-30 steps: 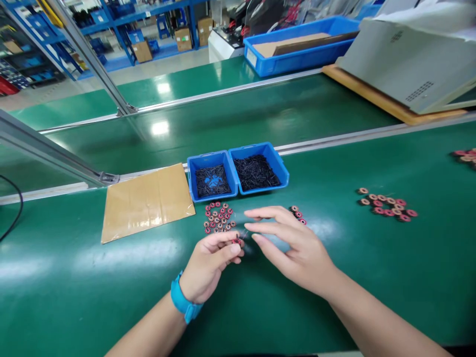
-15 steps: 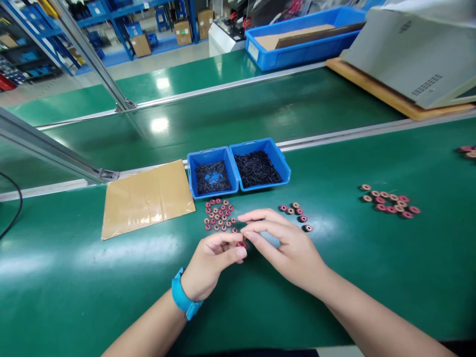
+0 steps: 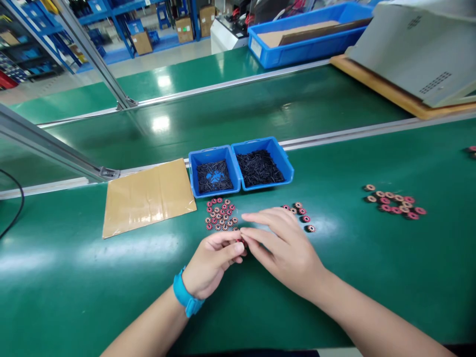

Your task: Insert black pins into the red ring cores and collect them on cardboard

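My left hand point(image 3: 213, 258), a blue band on its wrist, pinches a small red toothed ring point(image 3: 241, 243) between thumb and fingers. The fingertips hide most of this ring. Against its upper edge, my right hand point(image 3: 284, 243) has thumb and index finger pressed together; what they hold, if anything, is too small to make out. The right hand's other fingers are stretched out above. Just beyond the left fingertips lies a cluster of red and copper-coloured toothed rings point(image 3: 221, 214). Several more toothed rings point(image 3: 305, 218) lie past the right hand, partly covered by it.
Two blue bins stand side by side at the back: the left bin point(image 3: 238, 184) and right bin point(image 3: 288, 171) hold thin black pieces. A cardboard sheet point(image 3: 148, 198) lies left of them. Further rings point(image 3: 397, 203) lie on the right. A metal post point(image 3: 48, 144) rises at left.
My right fingertips have come down closer onto the ring, and the hand has turned slightly, covering more of the rings behind it. The left hand keeps its pinch. The view has shifted slightly.
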{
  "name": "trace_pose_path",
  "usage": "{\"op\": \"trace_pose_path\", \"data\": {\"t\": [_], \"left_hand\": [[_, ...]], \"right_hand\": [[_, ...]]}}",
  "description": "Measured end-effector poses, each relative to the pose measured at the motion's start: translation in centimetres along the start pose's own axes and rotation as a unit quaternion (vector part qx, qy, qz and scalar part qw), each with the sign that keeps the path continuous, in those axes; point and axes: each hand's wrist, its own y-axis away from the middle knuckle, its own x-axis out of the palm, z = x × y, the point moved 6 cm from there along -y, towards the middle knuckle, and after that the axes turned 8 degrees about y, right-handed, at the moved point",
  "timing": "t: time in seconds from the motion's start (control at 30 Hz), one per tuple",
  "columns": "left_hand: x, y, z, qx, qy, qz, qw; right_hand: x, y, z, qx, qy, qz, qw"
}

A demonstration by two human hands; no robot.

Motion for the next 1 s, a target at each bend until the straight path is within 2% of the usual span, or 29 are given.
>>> {"op": "trace_pose_path", "data": {"t": [0.1, 0.2, 0.43, 0.67, 0.87, 1.0], "left_hand": [[0.0, 0.0, 0.1, -0.008, 0.021, 0.014, 1.000], [0.0, 0.1, 0.0, -0.005, 0.021, 0.019, 1.000], [0.0, 0.2, -0.4, 0.009, 0.007, 0.001, 1.000], [0.1, 0.2, -0.8, 0.031, -0.028, -0.002, 0.999], [0.4, 0.2, -0.6, 0.039, -0.075, 0.037, 0.996], [0.3, 0.2, -0.6, 0.043, -0.079, 0.041, 0.995]], "right_hand": [[-0.3, -0.1, 0.9, -0.047, 0.052, 0.002, 0.998], [-0.4, -0.3, 1.2, -0.057, 0.062, 0.019, 0.996], [-0.6, -0.4, -0.8, 0.032, -0.058, 0.027, 0.997], [-0.2, -0.3, -0.7, 0.013, -0.069, 0.024, 0.997], [0.3, -0.3, -1.1, 0.070, -0.115, 0.048, 0.990], [0.6, 0.0, -1.4, 0.102, -0.149, 0.060, 0.982]]}}
